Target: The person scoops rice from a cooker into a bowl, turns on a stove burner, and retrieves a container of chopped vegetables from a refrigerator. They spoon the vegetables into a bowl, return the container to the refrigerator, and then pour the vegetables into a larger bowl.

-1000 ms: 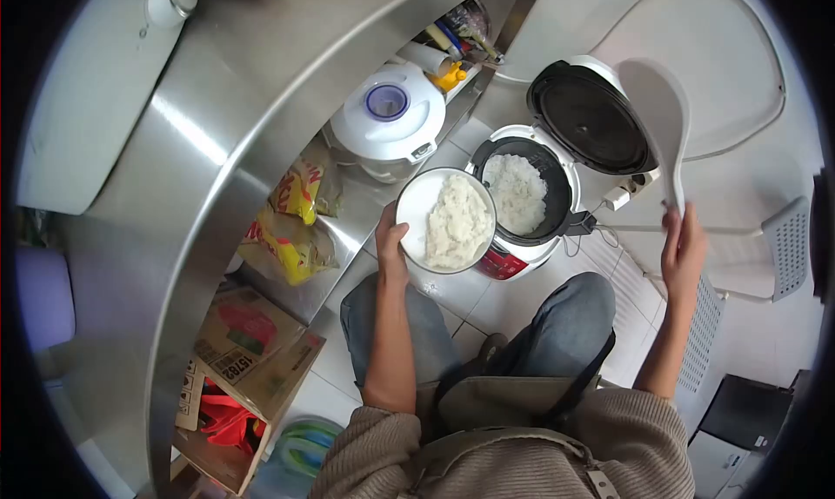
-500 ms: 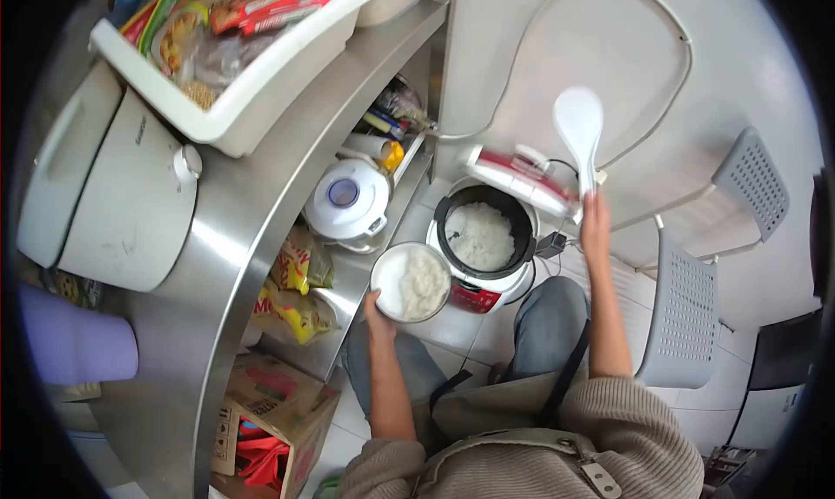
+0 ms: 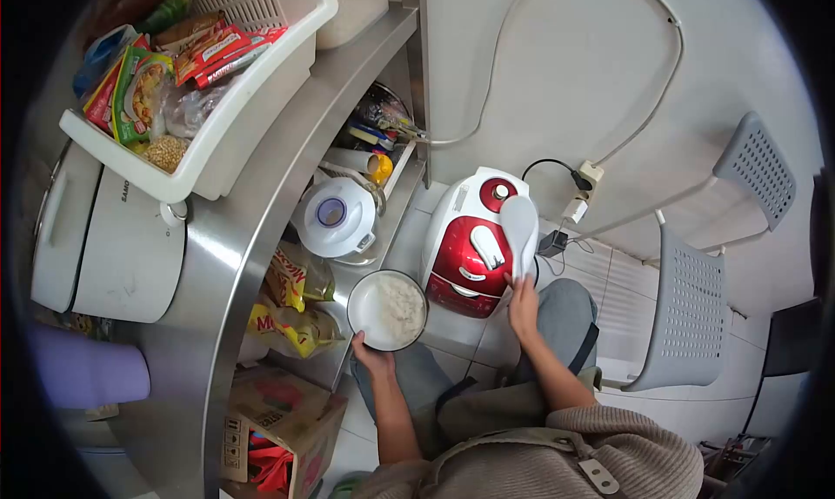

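Two bare hands are at work low over a tiled floor (image 3: 448, 338). The left hand (image 3: 374, 358) grips the near edge of a white dish (image 3: 363, 314), thumb over its dark rim; white rice (image 3: 403, 308) lies heaped on the dish's right side. The right hand (image 3: 524, 308) is closed around the handle of a white rice paddle (image 3: 519, 222), its broad end pointing far, in front of the cooker's right side. Whether those fingers also touch the cooker cannot be told. The red-and-white rice cooker (image 3: 461, 251) stands on the floor just right of and beyond the dish, lid down. Left of the dish, a low shelf carries yellow packets (image 3: 283, 329) and, farther off, a white-lidded appliance (image 3: 350, 236). A cardboard box (image 3: 317, 425) sits near left; a grey chair (image 3: 687, 312) stands right. Far left, a white basket (image 3: 252, 138) of packets rests on the steel counter (image 3: 230, 225).
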The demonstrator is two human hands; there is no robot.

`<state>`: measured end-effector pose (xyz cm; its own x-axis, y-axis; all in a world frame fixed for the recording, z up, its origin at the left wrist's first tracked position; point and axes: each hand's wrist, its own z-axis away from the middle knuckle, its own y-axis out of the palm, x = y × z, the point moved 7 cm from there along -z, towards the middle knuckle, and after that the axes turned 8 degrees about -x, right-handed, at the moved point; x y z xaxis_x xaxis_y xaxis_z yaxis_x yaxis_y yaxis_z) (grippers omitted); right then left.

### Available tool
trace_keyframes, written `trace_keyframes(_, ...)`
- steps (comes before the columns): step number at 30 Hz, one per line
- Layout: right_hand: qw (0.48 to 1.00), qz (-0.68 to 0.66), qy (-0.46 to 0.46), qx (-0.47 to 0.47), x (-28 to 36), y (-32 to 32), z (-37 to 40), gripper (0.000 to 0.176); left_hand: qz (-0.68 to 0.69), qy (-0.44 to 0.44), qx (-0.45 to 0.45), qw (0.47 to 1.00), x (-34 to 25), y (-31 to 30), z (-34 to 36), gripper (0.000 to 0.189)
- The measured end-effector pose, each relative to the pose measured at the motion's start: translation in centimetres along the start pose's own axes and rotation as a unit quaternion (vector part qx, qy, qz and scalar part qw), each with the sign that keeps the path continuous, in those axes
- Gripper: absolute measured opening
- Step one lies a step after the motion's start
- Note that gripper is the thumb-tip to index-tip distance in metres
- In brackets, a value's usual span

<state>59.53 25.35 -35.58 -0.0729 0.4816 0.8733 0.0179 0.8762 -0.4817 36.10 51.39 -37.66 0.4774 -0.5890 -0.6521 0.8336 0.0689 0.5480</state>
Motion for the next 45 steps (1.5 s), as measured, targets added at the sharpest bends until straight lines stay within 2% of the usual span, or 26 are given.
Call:
trace_keyframes(1,0.993,-0.116,0.017,-0.027,-0.5,-0.3,-1.4,0.028,-0.016,0.010,0.007,1.000,0.3,-0.2,-0.5,0.058)
trace_keyframes(3,0.998,0.048,0.028,0.018,-0.2,-1.1,-5.3,0.031,-0.033,0.022,0.015,0.999,0.5,-0.3,-0.6,0.057)
trace_keyframes(5,0.993,0.069,-0.075,0.057,-0.2,-0.2,-9.3,0.031,-0.047,-0.003,0.045,0.998,1.1,0.4,-0.1,0.061)
trace_keyframes(6,0.993,0.069,-0.074,0.059,-0.6,0.0,-11.0,0.031,-0.049,-0.003,0.043,0.998,1.2,0.7,0.3,0.061)
trace_keyframes(8,0.954,0.175,-0.165,0.181,0.0,2.4,-12.6,0.029,-0.036,-0.017,0.029,0.999,1.5,1.3,1.2,0.056)
trace_keyframes(9,0.953,0.173,-0.165,0.184,0.2,2.6,-12.8,0.029,-0.037,-0.015,0.026,0.999,1.7,1.4,1.5,0.056)
trace_keyframes(13,0.958,0.179,-0.147,0.169,0.6,2.7,-12.8,0.027,-0.061,-0.025,0.050,0.997,1.8,2.0,2.7,0.062)
trace_keyframes(15,0.973,0.146,-0.130,0.123,1.7,1.2,-12.2,0.025,-0.132,0.014,0.114,0.985,0.2,4.8,5.2,0.066)
trace_keyframes(16,0.979,0.062,-0.192,0.025,2.8,-0.1,-11.6,0.024,-0.148,0.005,0.115,0.982,-0.8,5.9,6.7,0.067)
trace_keyframes(17,0.978,0.063,-0.194,0.045,4.5,-1.1,-10.4,0.024,-0.147,-0.027,0.094,0.984,-0.8,5.1,7.2,0.065)
trace_keyframes(19,0.997,-0.065,0.039,0.033,6.1,-3.9,-8.7,0.030,-0.178,-0.052,0.102,0.977,-1.7,5.0,9.2,0.066)
trace_keyframes(21,0.999,-0.029,0.014,0.016,7.9,-6.5,-6.8,0.029,-0.145,-0.058,0.093,0.983,-3.4,5.0,11.8,0.062)
trace_keyframes(23,0.998,-0.041,0.041,0.038,9.0,-9.3,-4.6,0.027,-0.056,-0.155,0.039,0.986,-2.9,3.7,15.6,0.057)
trace_keyframes(24,0.994,-0.062,0.067,0.065,8.0,-10.3,-3.5,0.025,-0.028,-0.186,0.014,0.982,-4.3,4.3,18.5,0.053)
trace_keyframes(26,0.991,0.000,0.053,0.121,11.3,-13.9,-1.1,0.019,0.015,-0.184,-0.004,0.983,-8.5,6.1,24.6,0.052)
trace_keyframes(27,0.989,-0.024,0.089,0.115,8.7,-14.8,-0.4,0.017,0.032,-0.195,0.000,0.980,-10.5,6.7,27.3,0.051)
trace_keyframes(28,0.980,-0.006,0.066,0.189,10.8,-15.8,0.1,0.016,0.061,-0.184,0.026,0.981,-11.2,6.2,28.4,0.055)
trace_keyframes(29,0.965,0.085,0.008,0.249,12.0,-16.7,0.2,0.011,0.100,-0.126,-0.007,0.987,-13.6,6.0,30.3,0.055)
trace_keyframes(31,0.936,0.038,0.092,0.338,11.1,-17.0,0.2,0.016,0.066,-0.083,-0.014,0.994,-16.0,5.7,35.7,0.066)
trace_keyframes(34,0.844,0.224,-0.148,0.464,11.3,-14.6,-2.4,0.024,0.111,-0.014,-0.168,0.979,-18.6,4.1,45.1,0.074)
trace_keyframes(35,0.803,0.255,-0.207,0.498,13.1,-13.9,-2.5,0.024,0.131,0.029,-0.185,0.974,-19.5,5.2,48.2,0.077)
trace_keyframes(38,0.698,0.281,-0.358,0.553,19.3,-11.9,-0.3,0.026,0.226,0.101,-0.291,0.924,-15.8,-0.3,56.1,0.079)
trace_keyframes(41,0.621,0.245,-0.479,0.570,23.5,-10.3,2.8,0.027,0.341,0.187,-0.338,0.857,-15.5,0.9,67.7,0.080)
trace_keyframes(43,0.572,0.168,-0.566,0.569,25.8,-8.5,5.1,0.028,0.448,0.286,-0.365,0.764,-12.9,0.8,74.4,0.076)
trace_keyframes(44,0.548,0.112,-0.605,0.567,26.4,-7.1,6.1,0.029,0.459,0.300,-0.371,0.749,-11.6,1.2,76.3,0.076)
trace_keyframes(45,0.525,0.051,-0.636,0.563,27.1,-6.4,7.6,0.029,0.480,0.350,-0.392,0.703,-10.1,0.7,79.1,0.072)
